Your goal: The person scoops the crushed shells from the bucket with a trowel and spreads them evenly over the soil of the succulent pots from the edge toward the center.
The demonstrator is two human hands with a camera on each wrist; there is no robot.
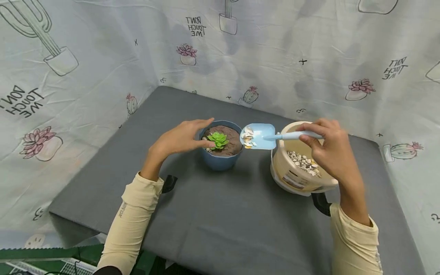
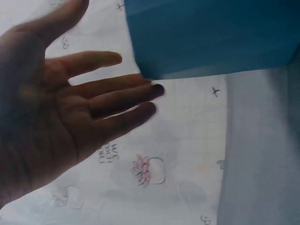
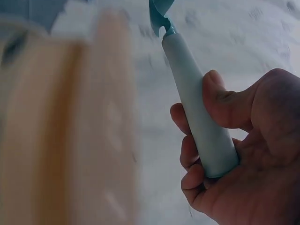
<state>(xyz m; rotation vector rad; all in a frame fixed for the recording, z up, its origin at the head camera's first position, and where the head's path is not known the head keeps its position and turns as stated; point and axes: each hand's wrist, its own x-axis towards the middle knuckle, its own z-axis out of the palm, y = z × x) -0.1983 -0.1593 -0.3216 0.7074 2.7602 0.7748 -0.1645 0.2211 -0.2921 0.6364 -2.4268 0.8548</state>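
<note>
My right hand grips the pale handle of a light blue hand shovel, its blade carrying white and orange pebbles at the tip. The blade hangs between the blue flower pot and a cream bucket that has pebbles inside. In the right wrist view, fingers and thumb wrap the shovel handle. My left hand is beside the pot, fingers extended and thumb near a green succulent set in brown soil. Several pebbles lie at the soil's left edge, partly behind the thumb.
A grey cloth covers the table, whose left front corner drops away to a green floor. White curtains printed with cacti stand behind and at both sides. Black straps show at both wrists.
</note>
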